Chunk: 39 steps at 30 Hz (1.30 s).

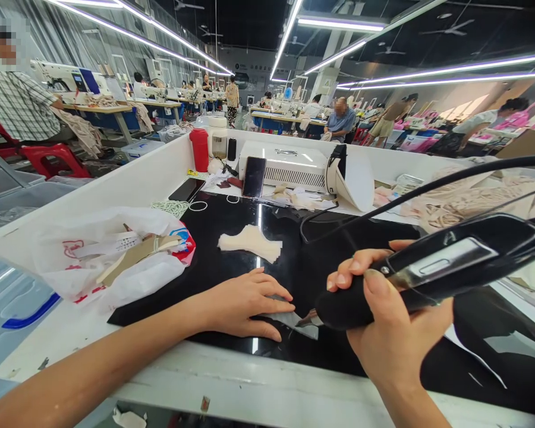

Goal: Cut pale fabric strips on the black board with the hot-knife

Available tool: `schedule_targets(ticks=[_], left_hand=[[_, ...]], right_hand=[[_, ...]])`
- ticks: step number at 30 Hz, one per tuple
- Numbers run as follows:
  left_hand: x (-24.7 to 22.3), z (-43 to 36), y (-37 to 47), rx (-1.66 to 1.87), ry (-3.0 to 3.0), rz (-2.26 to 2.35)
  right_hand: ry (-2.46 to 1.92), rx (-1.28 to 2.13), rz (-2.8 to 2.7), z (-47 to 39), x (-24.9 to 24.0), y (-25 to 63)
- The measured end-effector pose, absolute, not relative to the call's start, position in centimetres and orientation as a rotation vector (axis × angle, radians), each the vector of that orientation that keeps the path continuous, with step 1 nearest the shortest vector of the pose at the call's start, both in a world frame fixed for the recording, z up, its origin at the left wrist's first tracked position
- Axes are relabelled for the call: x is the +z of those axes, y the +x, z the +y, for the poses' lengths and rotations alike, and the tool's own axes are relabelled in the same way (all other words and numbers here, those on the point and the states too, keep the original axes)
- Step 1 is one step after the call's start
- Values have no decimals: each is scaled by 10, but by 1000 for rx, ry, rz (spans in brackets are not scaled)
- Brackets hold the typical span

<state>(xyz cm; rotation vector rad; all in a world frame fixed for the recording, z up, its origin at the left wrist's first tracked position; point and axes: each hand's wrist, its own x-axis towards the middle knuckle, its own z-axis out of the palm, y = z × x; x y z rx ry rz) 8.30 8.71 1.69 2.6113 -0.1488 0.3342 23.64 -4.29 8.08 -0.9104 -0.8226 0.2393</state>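
Observation:
My right hand (392,315) is wrapped round a black corded handheld tool (428,267), its metal tip pointing left. That tip touches a small thin translucent piece (305,328) on the glossy black surface (205,220). Palm down, my left hand (245,303) lies on the left part of the same piece, fingers spread and pointing right. A stack of cream fabric pieces (251,241), curved in outline, lies just beyond my left hand, touched by neither hand.
To the left is a white plastic bag (116,255) with strips inside. Behind stand a red cup (200,150), a phone (254,176), a white vented box (283,163) and a white cone (352,175). A black cable (432,178) arches at right. People sit at sewing machines beyond.

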Motion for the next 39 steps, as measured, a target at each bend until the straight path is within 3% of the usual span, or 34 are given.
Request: schedule_targets(ticks=[39], left_hand=[[19, 72, 88, 269, 2622, -206]], right_hand=[[-970, 158, -760, -62, 82, 258]])
